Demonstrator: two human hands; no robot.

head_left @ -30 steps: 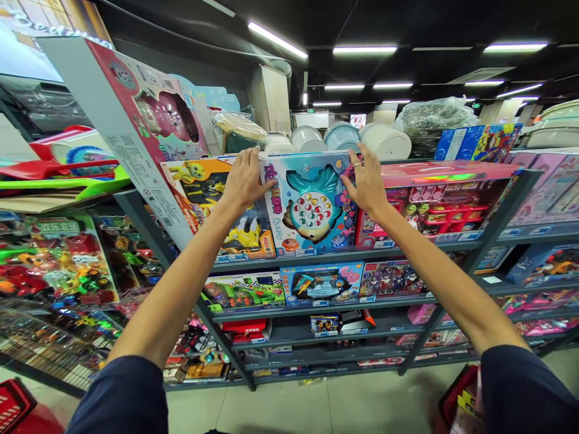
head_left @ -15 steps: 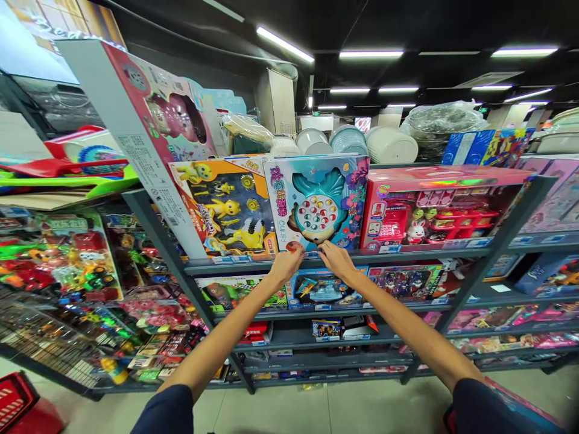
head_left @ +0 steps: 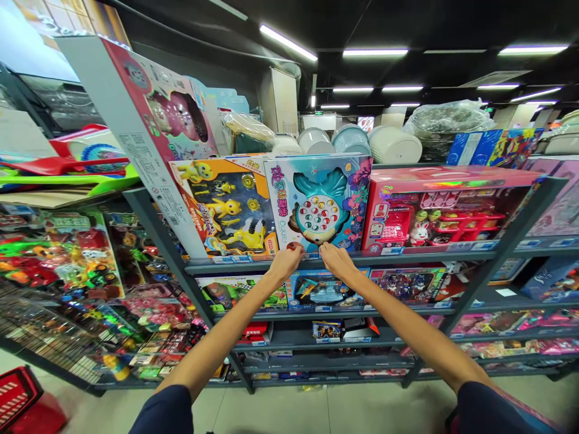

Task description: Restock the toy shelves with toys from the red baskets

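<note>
Left hand (head_left: 286,263) and right hand (head_left: 336,262) had come down from the top of the fishing toy box (head_left: 319,208) to its lower edge. Fingers were curled; whether gripping, could not tell. Box stood on the shelf (head_left: 429,257); even, two-sided pressure seemed best.

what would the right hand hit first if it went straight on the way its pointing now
The right hand would most likely meet the lower front of the fishing game box; whether it touches that or the shelf edge now is unclear.
</note>
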